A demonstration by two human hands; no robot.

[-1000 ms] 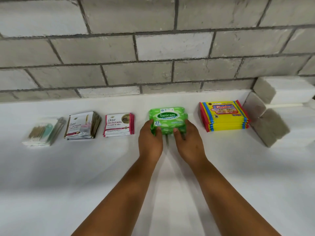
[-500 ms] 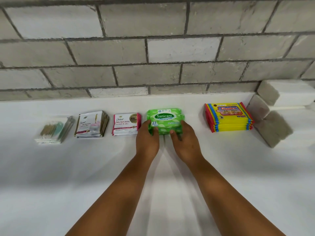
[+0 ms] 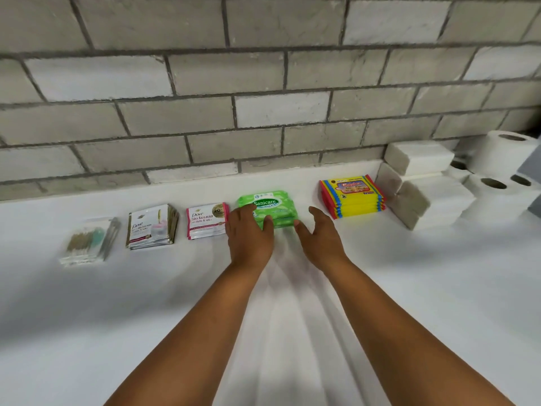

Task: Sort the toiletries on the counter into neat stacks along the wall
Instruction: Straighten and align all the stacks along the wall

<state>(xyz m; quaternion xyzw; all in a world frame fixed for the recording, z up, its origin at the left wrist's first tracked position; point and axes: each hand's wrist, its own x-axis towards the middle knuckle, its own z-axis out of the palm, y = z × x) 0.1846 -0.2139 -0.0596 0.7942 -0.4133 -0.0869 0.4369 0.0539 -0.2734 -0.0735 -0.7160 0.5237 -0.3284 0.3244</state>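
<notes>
Lying flat on the smooth white counter (image 3: 87, 317) in the head view, a stack of soft green wipes packs (image 3: 270, 207) sits near the foot of the grey brick wall (image 3: 263, 83), its glossy plastic showing a white oval label. At 9 o'clock from it lie a stack of flat pink-edged shampoo sachets (image 3: 207, 220), then a fanned pile of gold-edged sachets (image 3: 152, 226), then clear packs of cotton swabs (image 3: 89, 241). At 3 o'clock from the wipes stands a squared stack of yellow packs (image 3: 352, 196) with red and blue borders. Further at 3 o'clock are rough grey-and-white blocks (image 3: 415, 177) and soft white toilet paper rolls (image 3: 497, 159).

Both bare forearms reach up from the bottom edge toward 12 o'clock, palms down. The left hand (image 3: 248, 232) has relaxed, slightly spread fingers; its fingertips lie over the left part of the wipes' top, and its thumb touches the near edge of the stack. The right hand (image 3: 320, 234) is loosely spread, its fingers straight and angled toward 11 o'clock; its thumb tip is just at the near right corner of the wipes, while the other fingers hover beside the stack's right side, apart from it. Neither hand curls round the packs. The wipes lie at 12 o'clock from the gap between the two hands, partly under the left fingers.
</notes>
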